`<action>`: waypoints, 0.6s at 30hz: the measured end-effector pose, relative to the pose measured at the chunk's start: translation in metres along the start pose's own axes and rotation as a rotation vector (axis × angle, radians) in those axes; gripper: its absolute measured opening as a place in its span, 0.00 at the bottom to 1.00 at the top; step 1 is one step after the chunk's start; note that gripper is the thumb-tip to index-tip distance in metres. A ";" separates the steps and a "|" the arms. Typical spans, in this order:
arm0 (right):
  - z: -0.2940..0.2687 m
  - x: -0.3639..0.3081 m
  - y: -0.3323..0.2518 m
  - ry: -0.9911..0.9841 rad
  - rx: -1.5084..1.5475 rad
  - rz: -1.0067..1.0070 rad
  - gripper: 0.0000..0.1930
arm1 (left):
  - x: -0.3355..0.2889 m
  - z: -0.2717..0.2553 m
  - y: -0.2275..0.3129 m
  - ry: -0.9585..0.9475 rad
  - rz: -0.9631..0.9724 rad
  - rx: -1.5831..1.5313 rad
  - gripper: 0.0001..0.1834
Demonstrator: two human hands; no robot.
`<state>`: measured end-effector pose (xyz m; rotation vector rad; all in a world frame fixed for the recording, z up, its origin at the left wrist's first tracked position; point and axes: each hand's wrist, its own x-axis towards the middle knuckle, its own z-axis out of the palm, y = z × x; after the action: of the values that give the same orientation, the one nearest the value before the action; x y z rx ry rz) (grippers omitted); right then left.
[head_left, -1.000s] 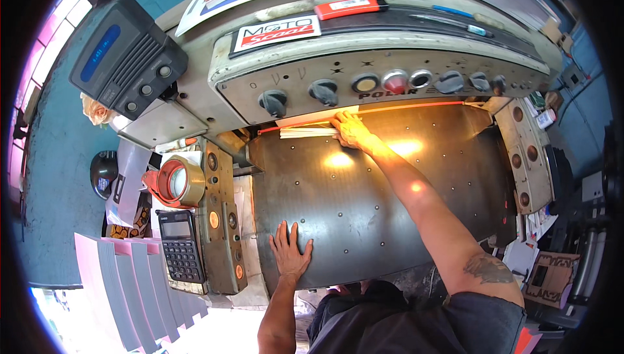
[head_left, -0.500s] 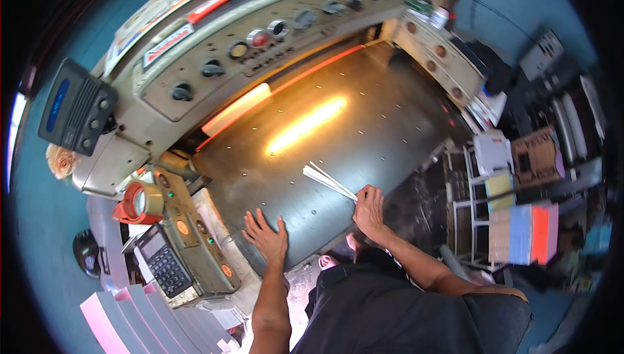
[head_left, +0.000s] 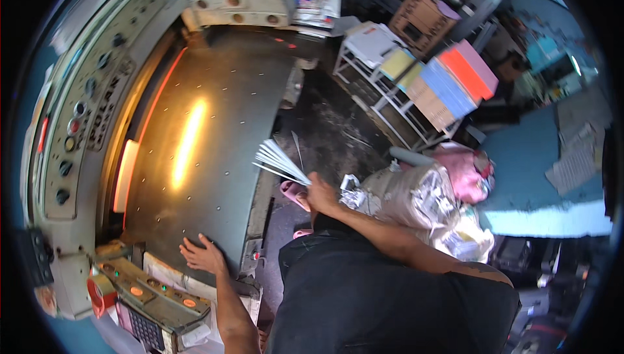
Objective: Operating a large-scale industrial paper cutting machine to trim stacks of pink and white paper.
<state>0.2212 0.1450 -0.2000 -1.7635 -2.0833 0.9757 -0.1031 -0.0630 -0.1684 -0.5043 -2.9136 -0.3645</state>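
My right hand (head_left: 320,193) is closed round one end of a bunch of thin white paper strips (head_left: 278,160). Their free ends fan out to the upper left, past the front edge of the machine's metal table (head_left: 218,126). One thin strip sticks up apart from the others. My left hand (head_left: 205,254) rests on the near left corner of that table, its fingers spread and nothing in them. A bright yellow glare from a lamp lies across the table's dark, hole-dotted surface.
The machine's knobbed panel (head_left: 75,126) runs along the left. A control box (head_left: 153,289) with lit buttons stands beside my left hand, with an orange tape roll (head_left: 101,292). At right are a stuffed pale sack (head_left: 416,198) and a white rack (head_left: 390,117) bearing coloured paper stacks.
The view has turned to the right. My right hand has carried the strips off the table and over its front edge, where they fan out wider. My left hand stays on the table.
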 end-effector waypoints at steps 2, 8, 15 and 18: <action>-0.021 -0.034 0.096 0.007 -0.076 0.073 0.22 | 0.000 0.001 -0.003 -0.028 -0.013 -0.007 0.35; -0.099 -0.174 0.339 0.341 -0.035 0.670 0.05 | 0.003 0.010 -0.011 0.017 0.035 0.006 0.35; -0.214 -0.214 0.392 1.548 1.189 0.893 0.04 | 0.005 0.018 -0.015 0.070 0.099 0.065 0.35; -0.254 -0.232 0.385 1.707 1.131 0.824 0.04 | 0.007 0.020 -0.015 0.068 0.038 0.143 0.34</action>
<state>0.7246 0.0290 -0.1966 -1.5184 0.2587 0.2221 -0.1173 -0.0692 -0.1897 -0.5137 -2.8337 -0.1638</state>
